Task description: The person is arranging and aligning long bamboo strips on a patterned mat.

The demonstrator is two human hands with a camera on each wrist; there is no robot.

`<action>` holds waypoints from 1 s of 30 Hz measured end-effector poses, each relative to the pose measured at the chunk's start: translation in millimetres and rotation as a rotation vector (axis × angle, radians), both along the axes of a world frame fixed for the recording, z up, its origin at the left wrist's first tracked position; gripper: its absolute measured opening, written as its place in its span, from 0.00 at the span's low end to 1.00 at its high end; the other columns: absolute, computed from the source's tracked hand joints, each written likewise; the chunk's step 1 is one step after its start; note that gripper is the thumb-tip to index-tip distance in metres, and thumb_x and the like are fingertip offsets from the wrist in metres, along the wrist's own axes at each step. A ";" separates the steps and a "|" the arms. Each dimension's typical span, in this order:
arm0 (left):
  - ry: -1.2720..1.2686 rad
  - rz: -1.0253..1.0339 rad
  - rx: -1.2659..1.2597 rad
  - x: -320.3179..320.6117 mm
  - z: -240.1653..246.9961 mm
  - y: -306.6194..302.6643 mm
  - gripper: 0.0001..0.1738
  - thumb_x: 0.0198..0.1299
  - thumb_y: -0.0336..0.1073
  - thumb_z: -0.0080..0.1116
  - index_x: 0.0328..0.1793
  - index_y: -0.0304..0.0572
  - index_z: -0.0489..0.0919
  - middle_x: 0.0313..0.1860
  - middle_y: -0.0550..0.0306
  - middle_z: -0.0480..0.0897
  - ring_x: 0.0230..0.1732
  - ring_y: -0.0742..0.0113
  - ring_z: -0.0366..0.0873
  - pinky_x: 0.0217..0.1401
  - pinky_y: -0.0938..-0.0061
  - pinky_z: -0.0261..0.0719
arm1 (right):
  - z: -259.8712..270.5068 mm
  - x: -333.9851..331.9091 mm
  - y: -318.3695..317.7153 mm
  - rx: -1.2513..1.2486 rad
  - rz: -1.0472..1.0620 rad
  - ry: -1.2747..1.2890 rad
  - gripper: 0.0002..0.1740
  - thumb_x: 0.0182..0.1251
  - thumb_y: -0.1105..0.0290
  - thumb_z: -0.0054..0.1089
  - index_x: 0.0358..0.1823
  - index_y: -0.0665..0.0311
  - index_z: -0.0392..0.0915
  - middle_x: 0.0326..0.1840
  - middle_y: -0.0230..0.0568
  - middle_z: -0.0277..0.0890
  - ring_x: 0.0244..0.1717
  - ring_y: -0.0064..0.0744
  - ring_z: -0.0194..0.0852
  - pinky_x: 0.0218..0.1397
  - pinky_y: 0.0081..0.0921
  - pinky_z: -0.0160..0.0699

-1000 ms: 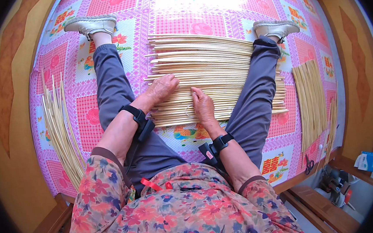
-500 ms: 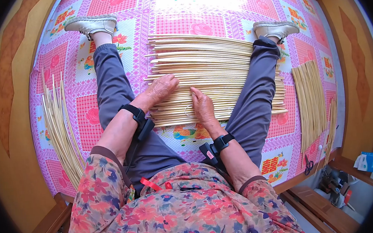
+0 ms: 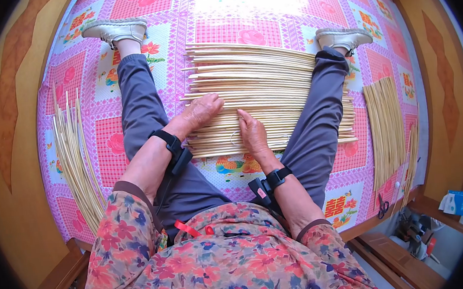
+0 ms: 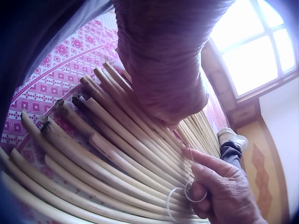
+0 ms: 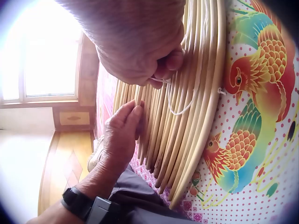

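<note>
Widest is the patterned cover (image 3: 110, 133), beneath everything. On it, between the person's spread legs (image 3: 141, 92), lies the row of pale stalks (image 3: 258, 69), each running left to right, ranged from near to far. Beyond the right leg is a bundle of thinner stems (image 3: 385, 127); over to the left lie loose stems (image 3: 73, 168). The left hand (image 3: 201, 110), at the left part of the row, has thumb and forefinger closed in a pinch that seems to hold one stalk. The right hand (image 3: 253, 133), nearer and to its right, is curled, thumb to forefinger. Smaller are the scissors (image 3: 383, 205), at the near right edge. Slightest is the white cord (image 5: 177, 113), caught in the right hand's pinch, its loop slack over the near stalks. For neat work, the left hand should keep its stalk snug against its neighbour while the right hand draws the cord through evenly; a sharp tug could pull the spacing crooked, and the loop is best kept clear of the ragged left ends, where it might snag
</note>
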State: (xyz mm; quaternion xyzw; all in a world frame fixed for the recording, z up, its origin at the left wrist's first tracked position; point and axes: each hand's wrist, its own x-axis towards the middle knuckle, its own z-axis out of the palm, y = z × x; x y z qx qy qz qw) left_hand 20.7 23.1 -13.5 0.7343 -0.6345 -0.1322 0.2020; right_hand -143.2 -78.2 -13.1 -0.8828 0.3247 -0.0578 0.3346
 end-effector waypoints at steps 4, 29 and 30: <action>-0.033 -0.004 -0.005 -0.8 -0.9 0.1 0.07 0.55 0.34 0.47 0.35 0.38 0.68 0.31 0.49 0.70 0.36 0.52 0.73 0.38 0.63 0.73 | 1.7 -0.5 -1.0 0.019 0.004 0.012 0.12 0.63 0.64 0.45 0.45 0.52 0.74 0.26 0.49 0.76 0.28 0.49 0.75 0.32 0.42 0.74; -0.024 -0.011 -0.030 -5.2 7.4 1.2 0.06 0.53 0.32 0.47 0.35 0.37 0.68 0.31 0.48 0.71 0.37 0.52 0.72 0.38 0.64 0.72 | -8.3 5.1 6.1 0.096 -0.085 -0.078 0.11 0.63 0.63 0.46 0.45 0.53 0.74 0.25 0.49 0.75 0.28 0.50 0.75 0.31 0.42 0.73; -0.032 -0.011 -0.031 -5.4 5.9 1.0 0.06 0.52 0.32 0.47 0.35 0.37 0.68 0.31 0.48 0.71 0.37 0.52 0.72 0.38 0.64 0.72 | -8.4 6.1 9.5 0.065 -0.112 -0.093 0.11 0.63 0.63 0.46 0.44 0.53 0.74 0.25 0.49 0.75 0.28 0.51 0.75 0.31 0.42 0.72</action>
